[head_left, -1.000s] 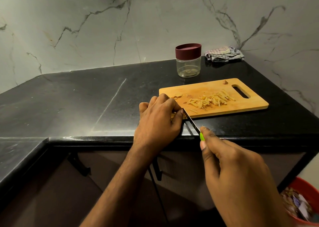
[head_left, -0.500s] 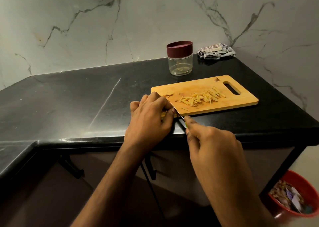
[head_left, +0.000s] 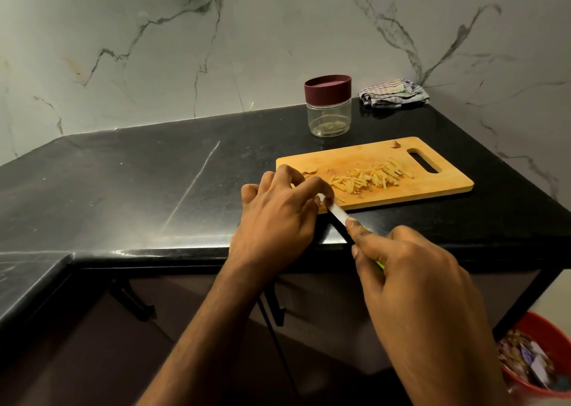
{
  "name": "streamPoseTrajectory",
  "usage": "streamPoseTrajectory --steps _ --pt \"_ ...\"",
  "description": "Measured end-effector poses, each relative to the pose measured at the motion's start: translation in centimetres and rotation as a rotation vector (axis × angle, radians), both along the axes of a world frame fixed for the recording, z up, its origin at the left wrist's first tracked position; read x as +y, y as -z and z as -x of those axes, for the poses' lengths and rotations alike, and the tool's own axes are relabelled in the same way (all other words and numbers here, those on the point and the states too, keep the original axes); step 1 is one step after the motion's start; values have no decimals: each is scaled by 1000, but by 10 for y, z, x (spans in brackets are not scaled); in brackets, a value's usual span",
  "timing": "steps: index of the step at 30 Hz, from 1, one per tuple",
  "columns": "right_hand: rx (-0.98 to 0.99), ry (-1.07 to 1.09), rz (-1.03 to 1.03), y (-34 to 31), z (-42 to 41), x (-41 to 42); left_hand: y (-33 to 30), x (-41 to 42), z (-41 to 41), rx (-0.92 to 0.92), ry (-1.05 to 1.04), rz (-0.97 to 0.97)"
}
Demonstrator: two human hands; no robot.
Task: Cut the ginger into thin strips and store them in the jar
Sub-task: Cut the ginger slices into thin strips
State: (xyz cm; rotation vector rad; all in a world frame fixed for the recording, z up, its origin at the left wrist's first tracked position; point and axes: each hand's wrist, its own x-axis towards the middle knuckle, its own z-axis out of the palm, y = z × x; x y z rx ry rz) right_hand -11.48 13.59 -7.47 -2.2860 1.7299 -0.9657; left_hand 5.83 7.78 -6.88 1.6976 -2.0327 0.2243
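Observation:
A wooden cutting board (head_left: 432, 189) lies on the black counter, with a heap of thin ginger strips (head_left: 370, 177) in its middle and a few thin ginger slices (head_left: 310, 172) near its left end. My left hand (head_left: 278, 217) rests curled on the board's near left corner, fingertips pinching the knife's blade; whether ginger lies under it is hidden. My right hand (head_left: 411, 276) grips the green-handled knife (head_left: 338, 212), whose blade points up-left toward the left fingers. A clear jar (head_left: 329, 115) with a maroon lid stands closed behind the board.
A folded striped cloth (head_left: 394, 93) lies at the back right by the marble wall. The counter (head_left: 139, 189) turns a corner at the left. A red bin (head_left: 553, 340) with scraps stands on the floor at the lower right.
My right hand has drawn back toward me, showing more of the blade. My left thumb and finger now pinch the blade near the board's edge. The camera has shifted slightly.

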Motion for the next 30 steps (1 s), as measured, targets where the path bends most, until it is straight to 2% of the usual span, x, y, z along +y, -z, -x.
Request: streamPoseTrajectory --steps 3,8,20,30 --pt "-14 1 8 0 0 1 0 0 -1 -10 0 -39" --pt "-32 7 23 -3 5 6 3 -1 -1 1 -25 -1" --pt "-133 -61 63 -5 -1 16 8 2 -1 222 -48 147" --pt "-191 -80 109 -1 -2 14 2 2 -3 271 -46 42"
